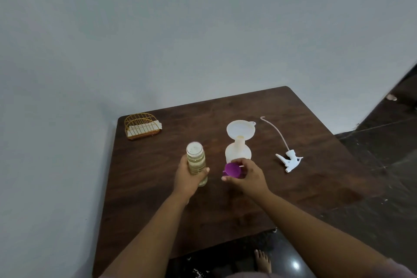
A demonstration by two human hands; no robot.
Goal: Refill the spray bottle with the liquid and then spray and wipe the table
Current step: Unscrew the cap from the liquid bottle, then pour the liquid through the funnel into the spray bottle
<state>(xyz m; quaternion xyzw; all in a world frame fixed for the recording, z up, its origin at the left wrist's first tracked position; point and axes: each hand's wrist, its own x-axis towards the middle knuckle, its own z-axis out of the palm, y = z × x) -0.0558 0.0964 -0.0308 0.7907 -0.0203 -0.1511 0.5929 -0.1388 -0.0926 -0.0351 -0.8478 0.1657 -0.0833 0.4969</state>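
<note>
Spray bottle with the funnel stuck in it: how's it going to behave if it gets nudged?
Likely tippy: the wide funnel sits high in the narrow neck of the spray bottle, so the stack looks top-heavy. Probably light too, being thin translucent plastic with little liquid visible. Neither the left hand nor the right hand steadies it.

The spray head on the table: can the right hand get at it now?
Probably not at once. The way to the spray head looks free, but the right hand holds the purple cap, which it must put down first.
</note>
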